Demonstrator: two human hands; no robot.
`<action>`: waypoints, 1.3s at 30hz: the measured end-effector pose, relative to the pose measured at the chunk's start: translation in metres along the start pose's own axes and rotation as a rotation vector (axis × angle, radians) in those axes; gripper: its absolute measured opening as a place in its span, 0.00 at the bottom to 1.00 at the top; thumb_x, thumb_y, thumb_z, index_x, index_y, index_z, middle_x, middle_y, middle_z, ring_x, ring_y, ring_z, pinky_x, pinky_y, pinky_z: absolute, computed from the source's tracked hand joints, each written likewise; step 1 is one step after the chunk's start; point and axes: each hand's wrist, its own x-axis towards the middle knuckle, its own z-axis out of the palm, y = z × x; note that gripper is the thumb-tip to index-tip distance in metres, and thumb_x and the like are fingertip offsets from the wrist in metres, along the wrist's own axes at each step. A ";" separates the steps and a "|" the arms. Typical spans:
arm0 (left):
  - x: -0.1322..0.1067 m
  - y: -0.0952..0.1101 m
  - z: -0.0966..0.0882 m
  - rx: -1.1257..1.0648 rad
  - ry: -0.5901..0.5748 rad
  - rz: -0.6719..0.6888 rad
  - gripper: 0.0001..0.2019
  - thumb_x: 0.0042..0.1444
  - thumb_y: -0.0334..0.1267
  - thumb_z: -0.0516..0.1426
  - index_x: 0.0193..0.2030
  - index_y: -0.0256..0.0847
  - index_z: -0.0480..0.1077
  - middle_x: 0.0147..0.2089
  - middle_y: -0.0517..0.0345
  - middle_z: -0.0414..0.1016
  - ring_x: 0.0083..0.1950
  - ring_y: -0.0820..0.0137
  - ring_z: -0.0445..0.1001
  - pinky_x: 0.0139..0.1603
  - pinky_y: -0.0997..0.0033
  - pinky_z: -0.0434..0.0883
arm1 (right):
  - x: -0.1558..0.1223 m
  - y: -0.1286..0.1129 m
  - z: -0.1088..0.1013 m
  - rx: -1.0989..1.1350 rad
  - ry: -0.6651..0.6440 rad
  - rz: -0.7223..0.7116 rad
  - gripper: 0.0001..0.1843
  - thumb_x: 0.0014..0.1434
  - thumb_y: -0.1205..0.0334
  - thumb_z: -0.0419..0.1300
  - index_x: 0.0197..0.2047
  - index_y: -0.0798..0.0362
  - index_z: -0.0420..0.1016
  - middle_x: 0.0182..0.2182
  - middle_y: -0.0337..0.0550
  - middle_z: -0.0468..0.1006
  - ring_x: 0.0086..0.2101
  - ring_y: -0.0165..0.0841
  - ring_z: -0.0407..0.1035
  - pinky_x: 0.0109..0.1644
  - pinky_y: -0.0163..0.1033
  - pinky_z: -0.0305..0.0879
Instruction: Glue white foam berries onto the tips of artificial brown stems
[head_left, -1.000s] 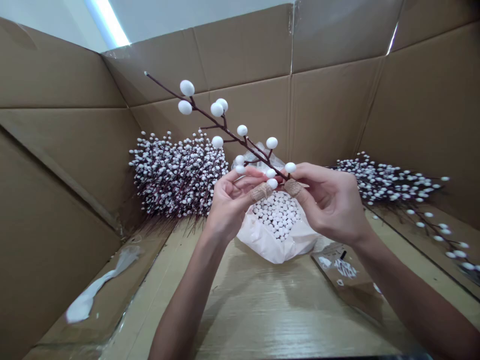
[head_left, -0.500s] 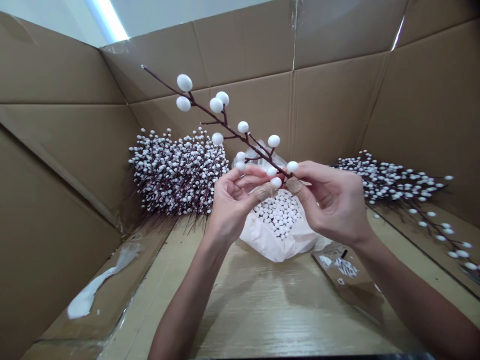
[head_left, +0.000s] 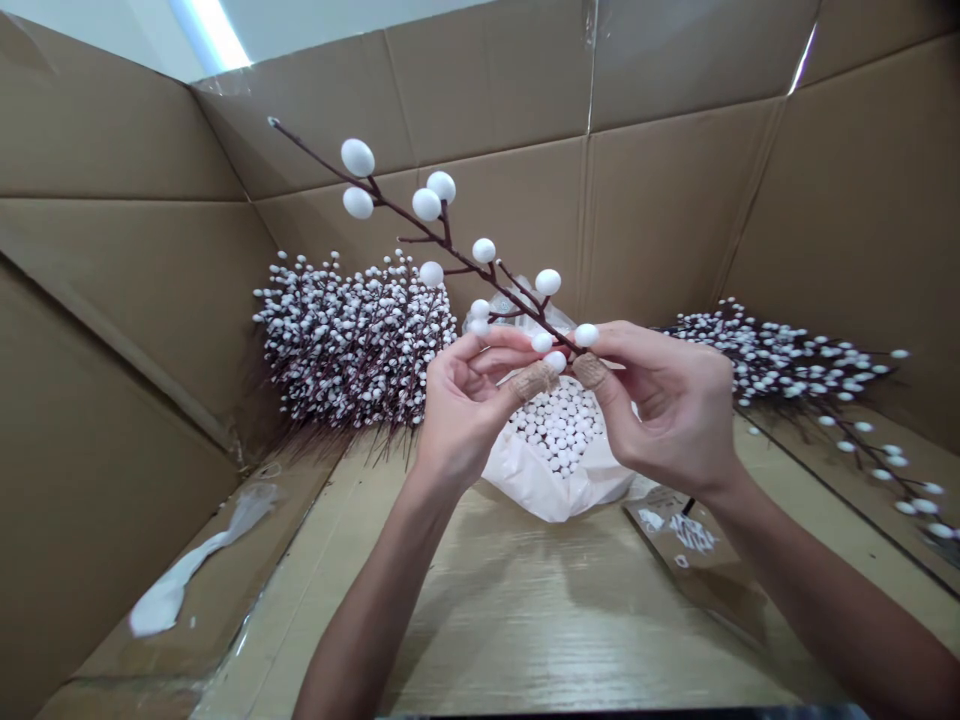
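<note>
My right hand (head_left: 667,400) pinches the lower end of a brown artificial berry branch (head_left: 469,262), which slants up to the left and bears several white balls. Between the thumb and fingers of my left hand (head_left: 480,385) is a white berry (head_left: 555,361), held against the branch close to my right fingertips. Tan tape wraps both thumbs. Just beyond and below my hands, a white plastic bag (head_left: 551,500) lies spread around many loose white berries (head_left: 559,425). At least two twigs of the branch have bare tips.
Finished-looking berry branches (head_left: 352,340) are heaped at the back left, others (head_left: 780,350) at the back right. A cardboard piece (head_left: 697,570) with white smears lies by my right forearm. A white crumpled strip (head_left: 202,565) is at left. Cardboard walls (head_left: 487,120) enclose the table.
The branch has come slightly nearer, its tip shifting a little up and left. Both hands keep the same grip.
</note>
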 end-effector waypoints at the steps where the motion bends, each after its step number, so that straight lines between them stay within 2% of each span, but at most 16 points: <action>1: 0.000 0.000 0.000 -0.008 -0.001 0.000 0.13 0.42 0.33 0.69 0.34 0.39 0.71 0.33 0.60 0.81 0.37 0.68 0.81 0.41 0.71 0.77 | 0.000 0.001 0.000 -0.006 0.003 -0.004 0.18 0.48 0.81 0.58 0.40 0.56 0.78 0.39 0.47 0.79 0.39 0.34 0.74 0.37 0.34 0.73; 9: 0.000 0.001 0.001 -0.038 -0.005 -0.004 0.12 0.43 0.29 0.68 0.33 0.38 0.72 0.32 0.60 0.81 0.37 0.71 0.80 0.40 0.75 0.77 | -0.001 0.003 0.002 -0.003 0.024 0.005 0.15 0.50 0.78 0.58 0.39 0.54 0.78 0.38 0.45 0.80 0.38 0.34 0.74 0.37 0.35 0.73; 12: 0.001 0.000 0.000 -0.034 0.005 -0.025 0.12 0.42 0.30 0.68 0.33 0.38 0.72 0.32 0.60 0.81 0.37 0.71 0.80 0.39 0.76 0.77 | 0.000 0.003 0.001 0.026 -0.003 0.049 0.14 0.52 0.77 0.59 0.39 0.54 0.78 0.39 0.45 0.79 0.38 0.34 0.74 0.37 0.35 0.73; 15: 0.002 0.001 -0.003 -0.036 -0.004 -0.057 0.13 0.42 0.31 0.68 0.34 0.38 0.72 0.33 0.59 0.81 0.37 0.69 0.80 0.39 0.74 0.76 | 0.004 0.001 0.000 0.112 -0.063 0.134 0.11 0.54 0.74 0.59 0.39 0.55 0.78 0.39 0.46 0.79 0.39 0.34 0.74 0.39 0.36 0.73; 18: 0.004 0.004 -0.007 -0.046 -0.041 -0.101 0.17 0.43 0.31 0.68 0.41 0.40 0.72 0.39 0.55 0.81 0.41 0.66 0.80 0.43 0.70 0.76 | 0.009 0.000 -0.004 0.221 -0.115 0.230 0.09 0.56 0.70 0.60 0.39 0.54 0.79 0.38 0.45 0.80 0.39 0.34 0.75 0.40 0.36 0.73; 21: 0.005 0.008 -0.012 -0.047 -0.067 -0.143 0.24 0.44 0.31 0.67 0.49 0.40 0.69 0.48 0.49 0.78 0.47 0.63 0.79 0.48 0.65 0.75 | 0.014 0.003 -0.010 0.306 -0.112 0.368 0.06 0.55 0.65 0.63 0.37 0.53 0.81 0.33 0.43 0.81 0.35 0.33 0.75 0.39 0.36 0.73; 23: 0.006 0.008 -0.014 -0.003 -0.100 -0.179 0.26 0.44 0.31 0.67 0.51 0.39 0.67 0.50 0.47 0.76 0.48 0.62 0.78 0.48 0.63 0.75 | 0.017 0.006 -0.013 0.382 -0.077 0.473 0.06 0.53 0.61 0.66 0.34 0.53 0.81 0.31 0.44 0.82 0.34 0.33 0.76 0.39 0.37 0.73; 27: 0.004 0.000 -0.007 0.185 -0.272 -0.319 0.25 0.40 0.32 0.69 0.48 0.37 0.70 0.44 0.48 0.77 0.43 0.65 0.78 0.44 0.64 0.75 | 0.021 0.013 -0.015 0.578 -0.030 0.626 0.09 0.48 0.57 0.69 0.31 0.54 0.81 0.31 0.44 0.82 0.33 0.31 0.75 0.41 0.38 0.73; 30: 0.001 -0.008 0.003 0.274 -0.314 -0.358 0.22 0.42 0.36 0.68 0.45 0.35 0.73 0.37 0.50 0.79 0.38 0.67 0.77 0.40 0.67 0.74 | 0.022 0.014 -0.013 0.614 -0.010 0.675 0.09 0.47 0.57 0.70 0.29 0.53 0.82 0.30 0.43 0.81 0.33 0.29 0.74 0.41 0.36 0.71; 34: -0.004 -0.014 0.012 0.387 -0.348 -0.312 0.13 0.46 0.41 0.66 0.36 0.34 0.76 0.34 0.49 0.80 0.35 0.67 0.77 0.38 0.69 0.73 | 0.021 0.015 -0.010 0.645 0.017 0.705 0.09 0.45 0.56 0.71 0.28 0.52 0.82 0.30 0.42 0.81 0.33 0.28 0.73 0.41 0.35 0.69; 39: -0.007 -0.022 0.010 0.513 -0.233 -0.147 0.12 0.49 0.42 0.64 0.36 0.36 0.77 0.33 0.52 0.80 0.35 0.66 0.77 0.36 0.70 0.73 | 0.019 0.017 -0.004 0.729 0.049 0.746 0.09 0.44 0.56 0.71 0.27 0.52 0.82 0.30 0.42 0.80 0.33 0.29 0.72 0.41 0.37 0.68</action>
